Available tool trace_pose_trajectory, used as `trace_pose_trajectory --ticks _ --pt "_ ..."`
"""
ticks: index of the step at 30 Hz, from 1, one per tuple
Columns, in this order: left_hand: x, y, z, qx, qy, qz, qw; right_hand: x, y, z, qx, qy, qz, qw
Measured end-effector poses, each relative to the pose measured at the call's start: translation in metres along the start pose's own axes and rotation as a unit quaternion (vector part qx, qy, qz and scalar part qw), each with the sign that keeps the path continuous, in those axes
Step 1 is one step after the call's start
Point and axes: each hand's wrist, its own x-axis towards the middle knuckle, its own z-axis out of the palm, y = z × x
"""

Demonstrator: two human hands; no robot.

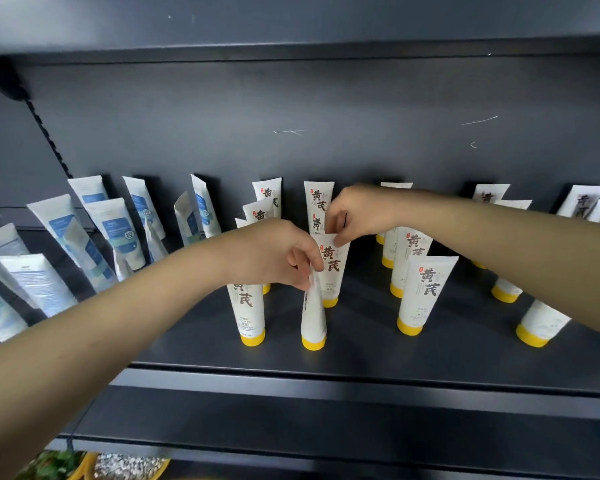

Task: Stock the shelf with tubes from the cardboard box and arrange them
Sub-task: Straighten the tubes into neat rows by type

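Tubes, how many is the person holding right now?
2. The left hand pinches the front tube, turned edge-on; the right hand pinches the top of the tube behind it. Nothing else looks held.

White tubes (426, 292) with yellow caps and dark brown characters stand on a dark grey shelf (326, 362); leftward, white tubes with blue labels (118, 233).

黄芪 on yellow-capped tubes (426, 292), seemingly 控 on blue-labelled tubes (118, 230)

Green leaves (54, 463) beside pale speckled grit (129, 466), bottom left
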Motion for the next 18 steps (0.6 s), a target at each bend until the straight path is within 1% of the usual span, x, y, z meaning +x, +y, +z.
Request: trace_pose_trajectory --ticks 3,5,8,12,16,18 --pt "0.006 -0.003 0.011 0.095 0.066 0.042 0.992 0.002 -0.001 0.001 -0.009 0.014 0.004 1.0" --pt "0.008 -0.003 0.017 0.144 0.104 0.054 0.983 0.002 0.0 0.0 -0.009 0.005 0.008 1.0" --pt "0.01 -0.004 0.023 0.161 0.128 0.042 0.978 0.005 0.002 0.0 -0.008 -0.011 0.006 1.0" --pt "0.014 -0.003 0.027 0.127 0.132 0.024 0.983 0.006 0.005 0.002 0.009 -0.024 0.009 1.0" --pt "0.015 -0.008 0.023 0.128 0.081 0.009 0.988 0.005 0.007 0.004 0.059 -0.038 0.015 0.997" --pt "0.016 -0.011 0.022 0.137 0.073 -0.001 0.988 0.005 0.007 0.003 0.06 -0.038 0.01 0.997"
